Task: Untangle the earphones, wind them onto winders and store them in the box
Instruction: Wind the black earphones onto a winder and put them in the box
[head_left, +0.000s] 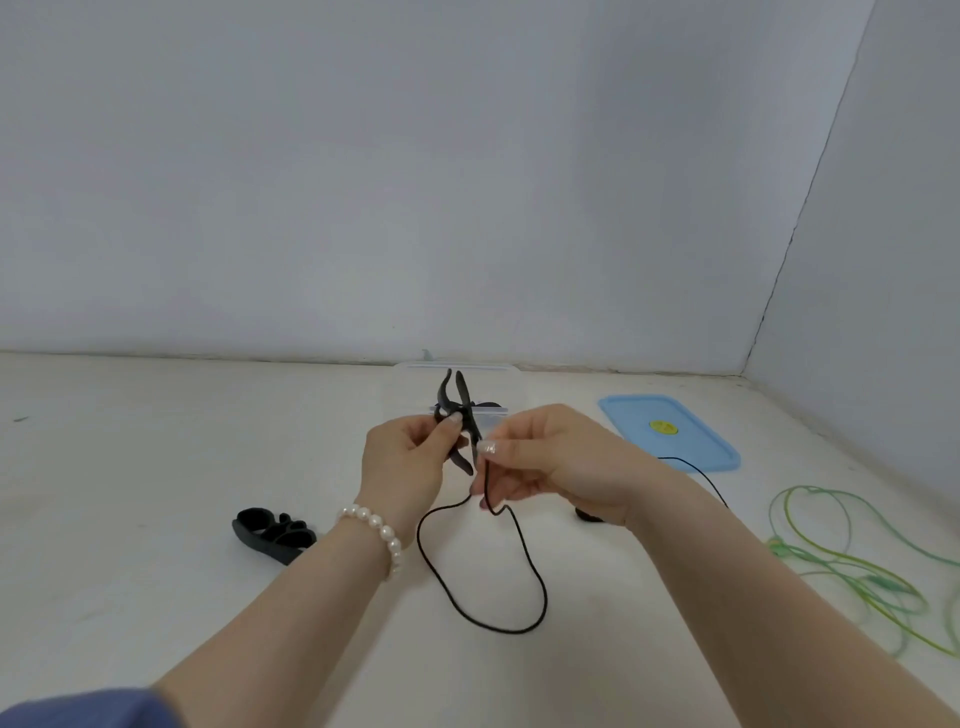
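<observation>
My left hand (402, 460) pinches a black forked winder (457, 402) and holds it upright above the table's middle. Right beside it, my right hand (550, 460) pinches the black earphone cable (485, 587) close to the winder. The cable hangs down from my fingers in a big loop onto the table, and another stretch of it runs off behind my right wrist. A clear storage box (415, 371) stands behind the winder at the back edge, partly hidden by my hands. Green earphones (852, 566) lie in loose coils at the right.
A second black winder (275, 532) lies on the white table to the left of my left wrist. The blue box lid (670, 431) with a yellow sticker lies flat at the back right. Grey walls close off the back and the right side.
</observation>
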